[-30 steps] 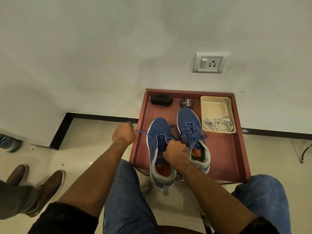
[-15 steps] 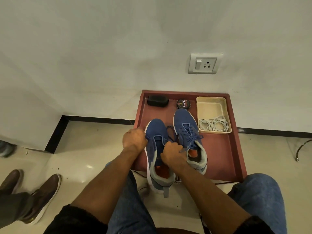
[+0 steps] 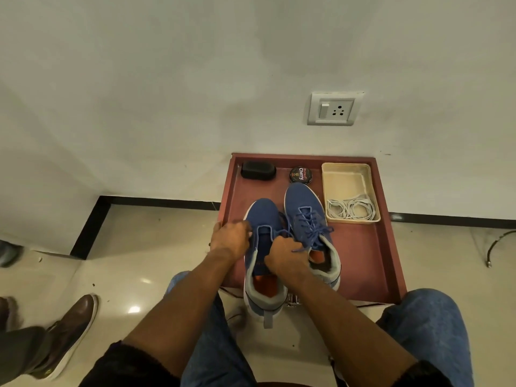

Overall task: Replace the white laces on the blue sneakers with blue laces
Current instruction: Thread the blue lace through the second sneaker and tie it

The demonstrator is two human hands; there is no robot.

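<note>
Two blue sneakers stand side by side on a dark red tray (image 3: 363,252). The right sneaker (image 3: 305,216) carries a blue lace tied over its tongue. The left sneaker (image 3: 262,219) overhangs the tray's front edge, and a blue lace (image 3: 282,232) crosses its eyelets. My left hand (image 3: 231,240) rests on that sneaker's left side, fingers pinched at the eyelets. My right hand (image 3: 284,256) is closed over the tongue, gripping the blue lace. White laces (image 3: 350,209) lie coiled in a cream tray (image 3: 346,177) at the back right.
A black brush (image 3: 258,170) and a round polish tin (image 3: 300,174) sit at the tray's back. The wall with a socket (image 3: 333,108) rises right behind. Another person's brown shoes (image 3: 67,333) stand on the floor at left. My knees flank the tray's front.
My left hand, which was out to the left pulling the blue lace taut, has come in to the left sneaker's side. My right hand stays on the tongue.
</note>
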